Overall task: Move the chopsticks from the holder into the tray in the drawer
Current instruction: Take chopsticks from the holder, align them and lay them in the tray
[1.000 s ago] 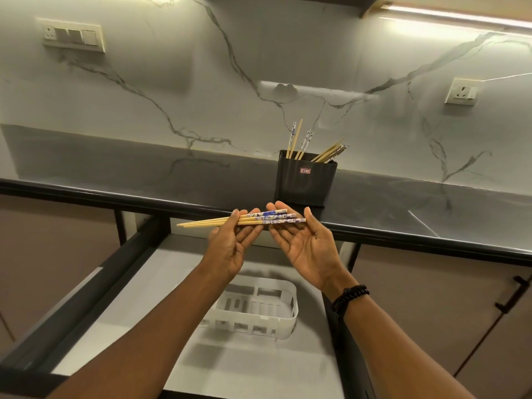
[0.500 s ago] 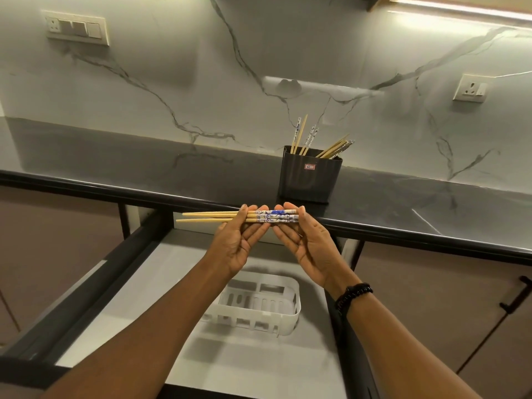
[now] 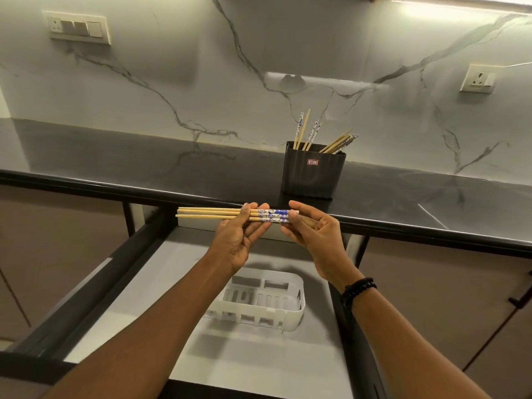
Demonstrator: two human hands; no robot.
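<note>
A bundle of wooden chopsticks (image 3: 213, 213) with blue-and-white patterned ends lies level between my hands, above the open drawer. My left hand (image 3: 239, 240) grips the middle of the bundle. My right hand (image 3: 313, 234) pinches its patterned end with thumb and fingertips. Behind them on the dark counter stands a black holder (image 3: 313, 171) with several more chopsticks (image 3: 339, 142) sticking out. Below my hands, a white slotted tray (image 3: 290, 308) sits inside the drawer (image 3: 121, 309), with nothing visible in it.
The dark counter edge (image 3: 115, 191) runs across just behind my hands. Black drawer rails flank the drawer's grey floor. Brown cabinet fronts stand on either side, with a black handle (image 3: 518, 300) at the right. Wall sockets sit on the marble backsplash.
The chopsticks have been squared up into a tighter, level bundle. Both hands rose slightly, and the right hand's fingers shifted from cradling underneath to pinching the patterned end.
</note>
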